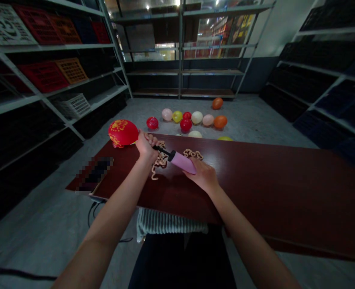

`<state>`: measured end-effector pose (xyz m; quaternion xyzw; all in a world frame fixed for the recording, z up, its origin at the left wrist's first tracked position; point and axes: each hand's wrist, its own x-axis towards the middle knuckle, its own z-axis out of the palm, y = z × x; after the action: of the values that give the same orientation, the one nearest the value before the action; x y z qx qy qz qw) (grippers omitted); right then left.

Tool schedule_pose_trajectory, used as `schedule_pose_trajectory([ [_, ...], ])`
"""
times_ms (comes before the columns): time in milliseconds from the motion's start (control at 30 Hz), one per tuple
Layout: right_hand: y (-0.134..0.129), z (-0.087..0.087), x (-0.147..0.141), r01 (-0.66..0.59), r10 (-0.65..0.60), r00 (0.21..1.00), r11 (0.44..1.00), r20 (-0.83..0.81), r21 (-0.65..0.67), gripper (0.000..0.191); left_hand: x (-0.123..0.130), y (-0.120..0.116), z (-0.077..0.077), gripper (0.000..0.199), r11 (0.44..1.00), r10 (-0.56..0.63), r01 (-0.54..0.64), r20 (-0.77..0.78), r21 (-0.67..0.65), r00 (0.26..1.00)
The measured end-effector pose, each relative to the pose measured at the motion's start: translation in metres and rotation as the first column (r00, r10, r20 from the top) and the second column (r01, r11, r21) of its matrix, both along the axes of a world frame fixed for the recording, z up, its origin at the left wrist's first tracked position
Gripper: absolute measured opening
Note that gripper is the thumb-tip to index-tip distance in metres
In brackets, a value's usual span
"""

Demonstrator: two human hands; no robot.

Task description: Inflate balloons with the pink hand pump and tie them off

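"Gripping what, in this view?"

"The left hand (147, 147) has its fingers clenched around the black nozzle (161, 149) of a pink cylindrical hand pump (181, 161); the right hand (200, 174) has its fingers wrapped on the barrel, over a glossy dark-red wooden table (255, 180)."

"And the balloons?"

"Round, inflated, multicoloured rubber balloons (197, 117) lie on the grey floor (255, 116); a red gold-printed balloon (123, 133) sits at the table's edge; limp, uninflated beige balloons (162, 160) remain heaped between the hands."

From where I'm watching, this reads as a stockroom: steel shelves (53, 47) line both sides, loaded with plastic crates (45, 76), above a bare concrete floor (249, 112). Past the far shelving (180, 68), I can see brightly lit displays (222, 36).
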<state>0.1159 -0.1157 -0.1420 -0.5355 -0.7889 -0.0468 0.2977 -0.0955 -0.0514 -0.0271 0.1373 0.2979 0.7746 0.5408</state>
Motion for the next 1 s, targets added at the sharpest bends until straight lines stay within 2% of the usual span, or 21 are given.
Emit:
schedule_pose_trajectory([
  [167,-0.005,0.005,0.000,-0.064,0.064,0.997,0.998,0.048,0.002,0.043,-0.055,-0.004,0.016,0.057,0.999,0.037,-0.038,0.031,0.027,0.999],
  [300,-0.006,0.007,-0.002,-0.109,0.109,0.994,0.994,0.028,-0.020,0.045,-0.081,-0.014,0.044,0.059,0.998,0.035,-0.035,0.008,0.056,0.999],
  [433,-0.004,0.005,-0.001,-0.087,0.086,0.995,0.996,-0.045,-0.033,0.049,-0.067,-0.019,0.070,0.062,0.994,0.032,-0.025,-0.063,0.108,0.997],
  [533,0.000,0.002,0.005,0.008,-0.008,0.991,1.000,-0.131,-0.001,0.052,-0.040,-0.008,0.076,0.064,0.988,0.067,-0.056,-0.080,0.141,0.995],
  [633,0.005,0.001,0.011,0.084,-0.079,0.978,0.996,-0.194,0.018,0.054,-0.009,0.011,0.070,0.064,0.991,0.082,-0.071,-0.094,0.117,0.992],
  [767,0.009,0.001,0.013,0.142,-0.139,0.963,0.990,-0.231,-0.004,0.052,0.034,0.029,0.049,0.065,0.996,0.020,-0.009,-0.115,0.090,0.993],
  [900,0.010,0.002,0.013,0.174,-0.175,0.944,0.984,-0.279,-0.030,0.048,0.078,0.026,0.024,0.064,0.996,-0.050,0.059,-0.132,0.069,0.990],
  [1000,0.010,0.002,0.015,0.188,-0.191,0.936,0.981,-0.295,-0.040,0.047,0.097,0.022,0.011,0.063,0.996,-0.069,0.075,-0.134,0.038,0.989],
])
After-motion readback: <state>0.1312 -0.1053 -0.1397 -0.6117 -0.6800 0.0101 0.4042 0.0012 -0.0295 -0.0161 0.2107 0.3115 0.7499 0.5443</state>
